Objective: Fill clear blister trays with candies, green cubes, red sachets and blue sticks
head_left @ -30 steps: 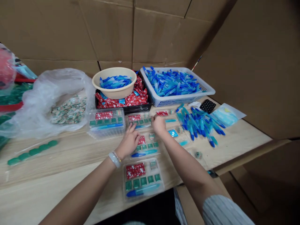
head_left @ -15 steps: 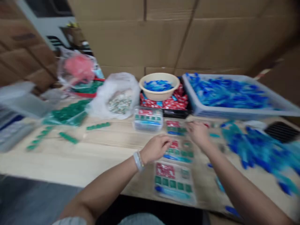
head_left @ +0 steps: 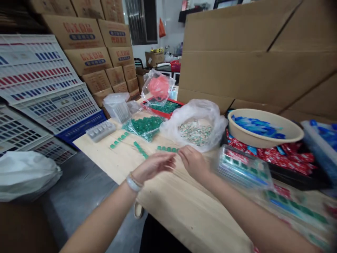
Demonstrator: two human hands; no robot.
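My left hand (head_left: 155, 165) hovers over the wooden table (head_left: 168, 193), its fingers loosely apart with nothing in them. Close beside it on the right, my right hand (head_left: 193, 161) has its fingertips at the right end of a short row of green pieces (head_left: 165, 149); whether they grip a piece is hidden. Two more rows of green pieces lie farther left, one slanting (head_left: 140, 149) and one near a clear tray (head_left: 119, 140). Behind my hands sit a bag of green pieces (head_left: 146, 125) and a white plastic bag of small packets (head_left: 196, 131).
A cream bowl of blue items (head_left: 265, 140) stands over red packets (head_left: 292, 163) at the right. Stacked clear boxes (head_left: 243, 168) are beside my right forearm. An empty clear tray (head_left: 100, 130) is near the left table edge. Crates (head_left: 79, 112) and cartons (head_left: 86, 59) stand beyond.
The view has turned left. Both hands have moved from the filled clear boxes to the green rows, and now are close together.
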